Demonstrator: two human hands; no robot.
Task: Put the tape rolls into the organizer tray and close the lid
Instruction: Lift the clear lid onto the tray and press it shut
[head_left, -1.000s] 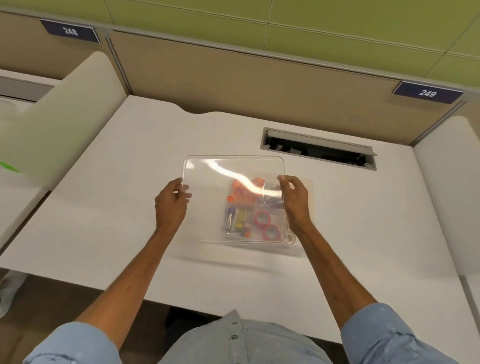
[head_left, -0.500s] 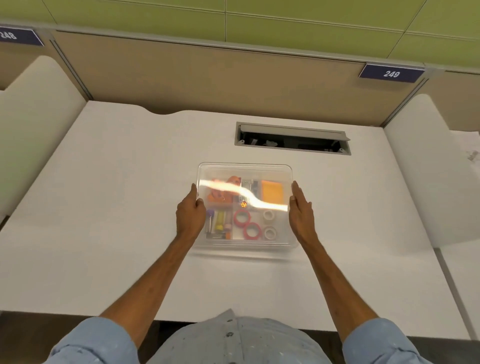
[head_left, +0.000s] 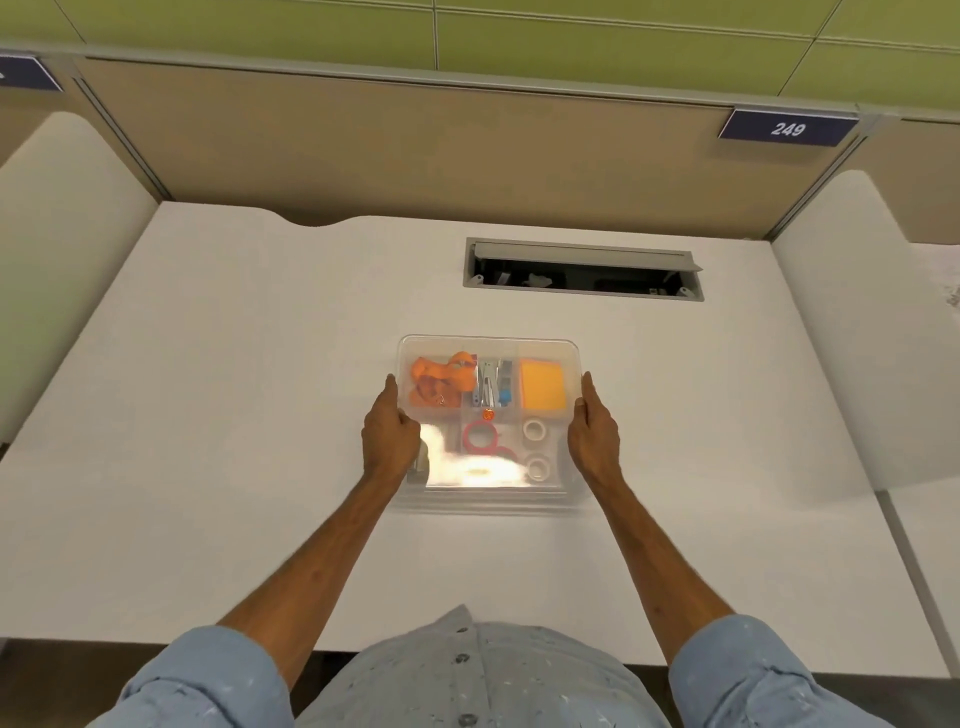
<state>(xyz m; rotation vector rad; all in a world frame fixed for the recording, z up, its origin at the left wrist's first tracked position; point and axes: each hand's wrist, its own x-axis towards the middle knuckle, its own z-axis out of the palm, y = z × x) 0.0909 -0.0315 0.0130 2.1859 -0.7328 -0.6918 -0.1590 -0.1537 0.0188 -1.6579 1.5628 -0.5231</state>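
Note:
The clear organizer tray (head_left: 491, 500) sits on the white desk with its clear lid (head_left: 488, 345) lying flat on top. Through the lid I see a red tape roll (head_left: 480, 434) in the middle front compartment and two white tape rolls (head_left: 534, 429) (head_left: 538, 466) in the right front one. Glare hides the front left compartments. My left hand (head_left: 389, 435) presses against the lid's left edge, fingers pointing away from me. My right hand (head_left: 593, 433) holds the lid's right edge the same way.
The back compartments hold orange ribbon (head_left: 439, 378), a stapler (head_left: 489, 385) and an orange pad (head_left: 542, 385). An open cable slot (head_left: 582, 270) is cut into the desk (head_left: 234, 389) behind the tray. Partition panels stand at the back and on both sides.
The lid was held up and to the left of the tray a second ago. It has come down squarely onto the tray, and both hands now rest at its sides.

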